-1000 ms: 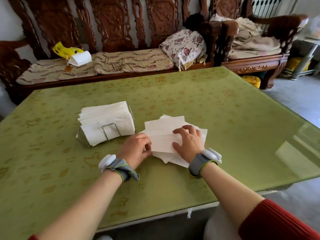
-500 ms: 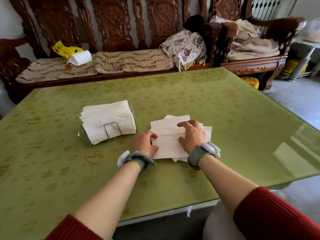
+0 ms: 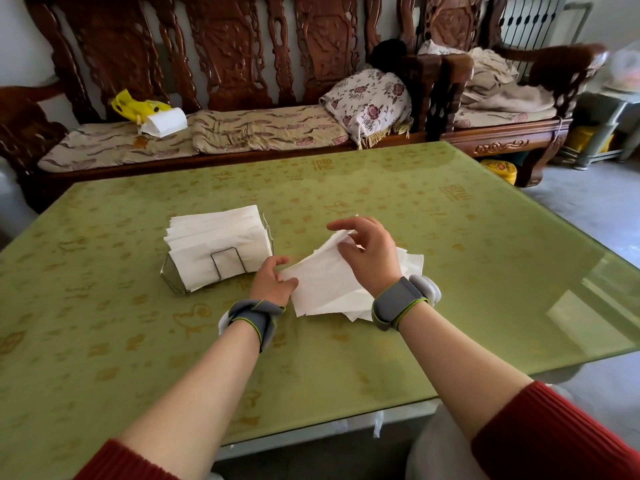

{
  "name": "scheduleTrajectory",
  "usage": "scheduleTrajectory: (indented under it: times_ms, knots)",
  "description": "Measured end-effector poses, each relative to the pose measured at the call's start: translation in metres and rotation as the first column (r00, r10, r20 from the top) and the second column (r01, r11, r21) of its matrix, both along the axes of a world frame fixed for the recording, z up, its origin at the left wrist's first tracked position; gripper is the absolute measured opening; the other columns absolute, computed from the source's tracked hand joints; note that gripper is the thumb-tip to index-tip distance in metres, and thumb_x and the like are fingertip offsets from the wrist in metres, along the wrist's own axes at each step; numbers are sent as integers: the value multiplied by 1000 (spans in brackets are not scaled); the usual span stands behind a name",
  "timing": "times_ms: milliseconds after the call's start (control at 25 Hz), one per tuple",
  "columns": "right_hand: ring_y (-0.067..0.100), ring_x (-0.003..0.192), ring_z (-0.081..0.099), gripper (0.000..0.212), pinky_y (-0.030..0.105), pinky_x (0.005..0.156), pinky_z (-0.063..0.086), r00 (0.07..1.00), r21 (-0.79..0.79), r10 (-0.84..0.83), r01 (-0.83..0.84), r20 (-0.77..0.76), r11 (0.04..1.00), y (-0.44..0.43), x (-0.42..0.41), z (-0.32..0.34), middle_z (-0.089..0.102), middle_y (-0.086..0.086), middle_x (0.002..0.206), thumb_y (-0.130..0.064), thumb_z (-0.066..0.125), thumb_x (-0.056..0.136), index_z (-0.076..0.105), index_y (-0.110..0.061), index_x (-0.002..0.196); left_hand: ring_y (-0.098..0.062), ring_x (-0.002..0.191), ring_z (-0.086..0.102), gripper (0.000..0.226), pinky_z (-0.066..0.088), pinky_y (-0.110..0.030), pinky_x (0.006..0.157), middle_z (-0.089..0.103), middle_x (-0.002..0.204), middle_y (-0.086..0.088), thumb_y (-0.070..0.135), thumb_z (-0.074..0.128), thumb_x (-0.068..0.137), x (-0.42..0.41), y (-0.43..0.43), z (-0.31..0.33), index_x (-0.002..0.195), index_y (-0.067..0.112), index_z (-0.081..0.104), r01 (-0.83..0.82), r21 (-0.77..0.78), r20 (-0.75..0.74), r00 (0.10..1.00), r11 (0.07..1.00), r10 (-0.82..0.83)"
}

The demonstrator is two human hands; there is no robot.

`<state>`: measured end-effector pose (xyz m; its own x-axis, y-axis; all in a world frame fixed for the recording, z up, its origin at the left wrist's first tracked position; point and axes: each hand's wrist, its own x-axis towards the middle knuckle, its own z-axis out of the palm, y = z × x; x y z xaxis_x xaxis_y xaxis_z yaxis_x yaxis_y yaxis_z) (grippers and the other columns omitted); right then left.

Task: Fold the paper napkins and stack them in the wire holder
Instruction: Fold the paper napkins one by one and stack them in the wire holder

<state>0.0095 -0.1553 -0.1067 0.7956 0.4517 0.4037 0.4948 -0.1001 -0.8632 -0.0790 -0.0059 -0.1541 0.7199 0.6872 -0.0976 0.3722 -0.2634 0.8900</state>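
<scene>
**Paper napkin, fold step.** A single paper napkin (image 3: 325,278) is being raised off the loose pile of unfolded napkins (image 3: 414,267). The pile is lying near the middle of the green tabletop (image 3: 467,289), somewhat nearer the front edge than the back. The left hand (image 3: 272,282) is pinching the napkin's near-left corner between thumb and curled fingers. The right hand (image 3: 372,252) is pinching its far edge above the pile. The step in hand appears to be the fold itself. The next move calls for bringing the far edge onto the near one, corners matched, then creasing. The wire holder (image 3: 212,268), standing just left of the left hand, is already carrying a thick stack of folded napkins (image 3: 214,233).
</scene>
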Motion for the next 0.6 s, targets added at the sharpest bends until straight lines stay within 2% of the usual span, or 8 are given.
scheduleTrajectory:
  times_ms: [40, 160, 280, 400, 480, 600]
  knots:
    - [6, 78, 57, 44, 8, 71, 44, 999, 13, 29, -29, -14, 999, 1, -3, 3, 63, -2, 105, 7, 51, 80, 68, -31, 92, -24, 71, 51, 38, 54, -40, 75, 53, 82, -10, -1, 59, 82, -4, 2, 2, 118, 11, 54, -26, -48, 31, 999, 999, 27]
    - [6, 81, 60, 43, 14, 72, 47, 996, 44, 84, -83, -34, 996, 3, -10, 11, 69, -4, 102, 7, 52, 80, 68, -30, 91, -21, 60, 49, 29, 46, -27, 55, 62, 83, -13, -5, 60, 82, -22, 11, 12, 99, 18, 61, -69, -184, 135, 986, 980, 94]
    - [6, 78, 58, 42, 16, 72, 48, 996, -29, 82, -82, -22, 996, 8, -14, 8, 68, -12, 97, 7, 52, 79, 69, -29, 94, -13, 61, 51, 30, 42, -11, 49, 61, 74, 1, -8, 62, 79, -46, 25, 22, 87, 21, 64, -77, -73, 183, 979, 994, 89]
    - [15, 86, 62, 39, 27, 81, 53, 997, -191, 79, -75, 13, 979, 18, -21, -3, 69, -8, 97, 3, 56, 80, 71, -28, 98, -9, 69, 56, 23, 43, -4, 56, 62, 75, 6, -9, 62, 79, -69, 35, 30, 85, 13, 65, -66, 44, 206, 977, 997, 56]
    - [11, 82, 62, 33, 29, 80, 52, 993, -232, 113, -105, 18, 967, 26, -29, -8, 68, -6, 91, -1, 61, 80, 71, -24, 101, -7, 62, 50, 22, 39, -5, 53, 58, 69, 8, -4, 62, 81, -82, 40, 36, 76, 18, 61, -99, 168, 193, 979, 981, 66]
    - [1, 68, 47, 16, 23, 69, 36, 980, -309, 150, -103, 132, 945, 37, -42, -8, 58, -7, 79, -14, 63, 85, 72, -21, 96, -8, 59, 44, 12, 34, -11, 49, 52, 67, 6, 2, 58, 85, -98, 46, 39, 82, 13, 55, -176, 234, 236, 964, 956, 120]
